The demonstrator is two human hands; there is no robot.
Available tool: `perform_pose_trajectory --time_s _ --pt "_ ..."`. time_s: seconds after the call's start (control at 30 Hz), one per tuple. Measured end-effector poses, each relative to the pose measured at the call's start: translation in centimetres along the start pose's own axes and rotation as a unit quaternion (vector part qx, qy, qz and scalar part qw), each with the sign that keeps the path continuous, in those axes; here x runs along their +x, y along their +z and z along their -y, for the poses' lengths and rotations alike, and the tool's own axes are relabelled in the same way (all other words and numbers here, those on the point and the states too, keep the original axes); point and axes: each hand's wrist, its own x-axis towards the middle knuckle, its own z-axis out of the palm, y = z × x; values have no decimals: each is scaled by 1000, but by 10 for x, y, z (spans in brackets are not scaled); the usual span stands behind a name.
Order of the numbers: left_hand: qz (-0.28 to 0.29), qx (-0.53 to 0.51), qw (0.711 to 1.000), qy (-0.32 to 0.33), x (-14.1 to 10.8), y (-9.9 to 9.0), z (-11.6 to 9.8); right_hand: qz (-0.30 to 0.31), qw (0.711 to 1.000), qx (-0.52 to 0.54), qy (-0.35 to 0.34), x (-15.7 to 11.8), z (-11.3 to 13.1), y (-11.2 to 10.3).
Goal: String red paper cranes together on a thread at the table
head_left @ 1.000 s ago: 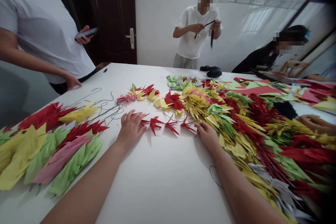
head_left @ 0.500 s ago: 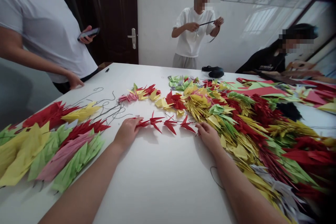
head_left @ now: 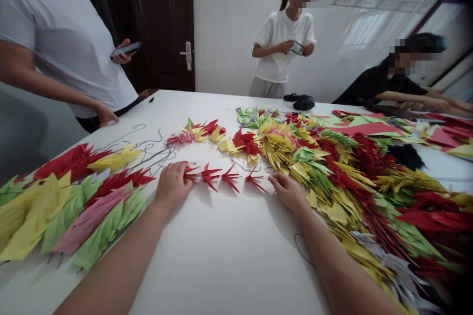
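Note:
A short string of red paper cranes (head_left: 218, 177) lies on the white table (head_left: 221, 261), strung on thin dark thread. My left hand (head_left: 172, 186) holds its left end between the fingers. My right hand (head_left: 290, 193) rests at the other end, fingertips pinched on the thread (head_left: 261, 183). Dense heaps of red, yellow and green paper cranes (head_left: 343, 182) lie just right of my right hand. Rows of coloured cranes (head_left: 70, 211) lie left of my left hand. The white tabletop runs below both hands.
Tangled black thread (head_left: 151, 150) lies on the table near the left rows. A person with a phone (head_left: 62, 44) stands at the left, a person handling dark thread (head_left: 284, 44) stands beyond the table, and a seated person (head_left: 388, 83) works at the right.
My left hand has moved left, drawing the red crane string with it. The standing person's hands have dropped lower, and the seated person's arms now reach right.

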Motion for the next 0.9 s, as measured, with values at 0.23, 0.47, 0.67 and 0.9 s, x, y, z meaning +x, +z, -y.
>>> perform_pose_trajectory --time_s 0.23,0.47,0.67,0.9 --pt "36 -64 991 109 -3 11 -20 19 998 -49 -26 -2 0 2" --pt "71 -112 987 92 1 17 -22 25 997 -65 -15 -2 0 2" --pt "78 -129 984 98 1 11 -23 28 997 -67 -18 -2 3 1" --pt "65 -127 984 107 0 8 -22 32 997 -74 -7 -4 6 1"
